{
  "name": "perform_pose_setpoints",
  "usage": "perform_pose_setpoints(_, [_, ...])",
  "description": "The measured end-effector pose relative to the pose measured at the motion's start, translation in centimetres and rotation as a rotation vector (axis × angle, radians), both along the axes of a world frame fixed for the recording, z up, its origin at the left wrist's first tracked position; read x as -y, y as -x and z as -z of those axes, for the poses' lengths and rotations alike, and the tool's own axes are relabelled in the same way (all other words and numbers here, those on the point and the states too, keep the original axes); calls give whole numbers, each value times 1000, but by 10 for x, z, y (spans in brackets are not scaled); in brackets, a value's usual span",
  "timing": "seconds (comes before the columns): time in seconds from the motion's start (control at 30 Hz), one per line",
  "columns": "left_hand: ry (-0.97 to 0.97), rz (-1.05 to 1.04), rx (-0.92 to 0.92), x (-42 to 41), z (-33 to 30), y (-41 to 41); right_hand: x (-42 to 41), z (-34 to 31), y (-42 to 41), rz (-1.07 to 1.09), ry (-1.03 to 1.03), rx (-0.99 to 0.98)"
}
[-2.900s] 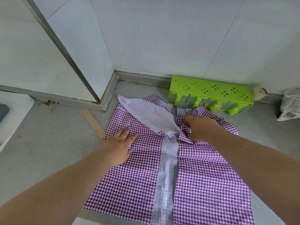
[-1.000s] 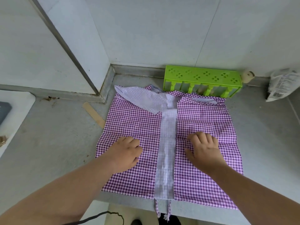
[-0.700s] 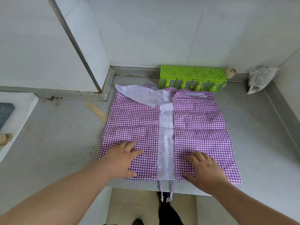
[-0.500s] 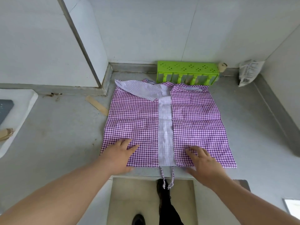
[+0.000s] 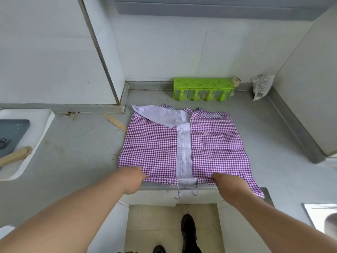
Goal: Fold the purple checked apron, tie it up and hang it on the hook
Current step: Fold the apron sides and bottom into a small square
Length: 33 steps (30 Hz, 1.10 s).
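The purple checked apron (image 5: 155, 147) lies flat on the grey counter (image 5: 76, 147), near its front edge. The left hand (image 5: 132, 177) has its grip closed on the apron's near edge. The right hand (image 5: 227, 182) holds that edge too. A green rack (image 5: 203, 84) stands behind, by the wall.

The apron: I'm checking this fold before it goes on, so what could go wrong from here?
The left hand and right hand grip the apron at its near hem, at the counter edge. Lifting might undo the side folds; the flap already lies askew. The dangling ties could get trapped inside.
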<state>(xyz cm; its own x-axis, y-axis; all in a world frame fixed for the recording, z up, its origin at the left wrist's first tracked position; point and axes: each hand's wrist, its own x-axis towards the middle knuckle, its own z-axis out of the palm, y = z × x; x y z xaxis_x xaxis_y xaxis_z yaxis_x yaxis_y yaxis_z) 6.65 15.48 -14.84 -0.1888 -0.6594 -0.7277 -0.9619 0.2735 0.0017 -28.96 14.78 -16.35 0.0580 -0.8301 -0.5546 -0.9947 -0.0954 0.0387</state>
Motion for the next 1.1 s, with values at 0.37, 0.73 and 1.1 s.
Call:
perform_pose_setpoints(0.37, [51, -37, -115, -11, -66, -23, -35, -53, 10, 90, 134, 220])
perform_pose_setpoints(0.73, [-25, 66, -5, -5, -125, -33, -36, -100, -1, -76, 41, 137])
perform_pose_setpoints(1.1, [216, -93, -81, 24, -125, -58, 17, -129, -8, -169, 223, 136])
